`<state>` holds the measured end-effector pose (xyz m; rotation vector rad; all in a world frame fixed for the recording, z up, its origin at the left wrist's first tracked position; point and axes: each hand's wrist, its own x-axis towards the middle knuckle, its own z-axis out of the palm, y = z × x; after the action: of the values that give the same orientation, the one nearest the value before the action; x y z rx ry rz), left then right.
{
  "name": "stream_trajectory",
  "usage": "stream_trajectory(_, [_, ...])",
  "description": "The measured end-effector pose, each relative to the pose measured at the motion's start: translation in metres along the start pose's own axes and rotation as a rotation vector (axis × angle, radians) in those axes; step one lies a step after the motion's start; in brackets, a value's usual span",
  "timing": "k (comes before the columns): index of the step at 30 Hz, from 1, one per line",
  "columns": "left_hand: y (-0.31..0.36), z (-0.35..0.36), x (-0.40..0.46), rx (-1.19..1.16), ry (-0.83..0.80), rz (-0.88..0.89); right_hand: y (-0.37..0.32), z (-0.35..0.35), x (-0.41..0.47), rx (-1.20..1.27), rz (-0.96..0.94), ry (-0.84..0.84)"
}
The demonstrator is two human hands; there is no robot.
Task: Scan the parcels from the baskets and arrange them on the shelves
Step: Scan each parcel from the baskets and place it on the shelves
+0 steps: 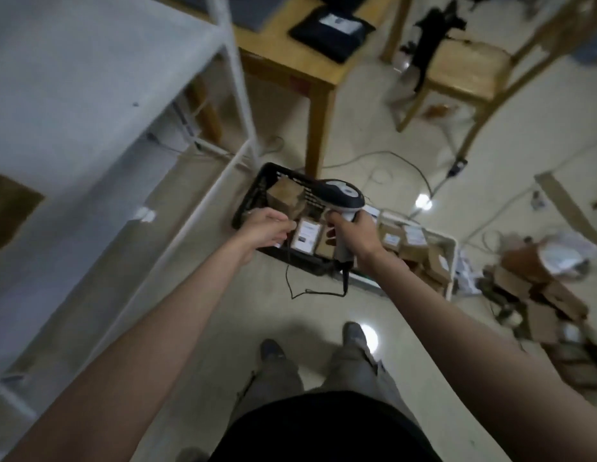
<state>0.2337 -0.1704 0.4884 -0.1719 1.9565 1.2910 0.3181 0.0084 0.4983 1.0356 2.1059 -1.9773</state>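
Head view: blurred parcels (305, 235) behind hands

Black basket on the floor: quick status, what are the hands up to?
Right hand grips scanner. Left hand reaching over black basket, at labelled parcel; grasp unclear. Scanner cord trails on the floor.

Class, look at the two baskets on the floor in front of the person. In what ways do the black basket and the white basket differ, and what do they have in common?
The black basket is dark with slotted walls; the white basket is pale. The black basket lies nearer the shelf and under both hands; the white basket sits to its right, with no hand over it. The right hand holds the scanner over the black basket, not the white one. Both rest on the floor and hold brown labelled parcels.
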Motion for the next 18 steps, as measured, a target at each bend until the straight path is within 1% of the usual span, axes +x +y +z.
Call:
stream_trajectory(5, [0.005,0.133,0.014,0.118,-0.110,-0.029,0.060,-0.120,-0.008,0.062,0.059,0.110])
stream_trajectory(8, [0.007,0.214,0.017,0.172,-0.186,-0.073,0.097,-0.193,-0.008,0.055,0.131,0.149])
stream_trajectory(12, [0.013,0.313,0.016,0.202,-0.221,-0.121,0.141,-0.286,-0.006,0.095,0.209,0.199])
stream_trajectory(15, [0.018,0.366,0.023,0.208,-0.245,-0.142,0.160,-0.341,-0.001,0.122,0.234,0.239])
stream_trajectory(18, [0.020,0.401,0.035,0.205,-0.257,-0.162,0.172,-0.378,0.010,0.133,0.262,0.256])
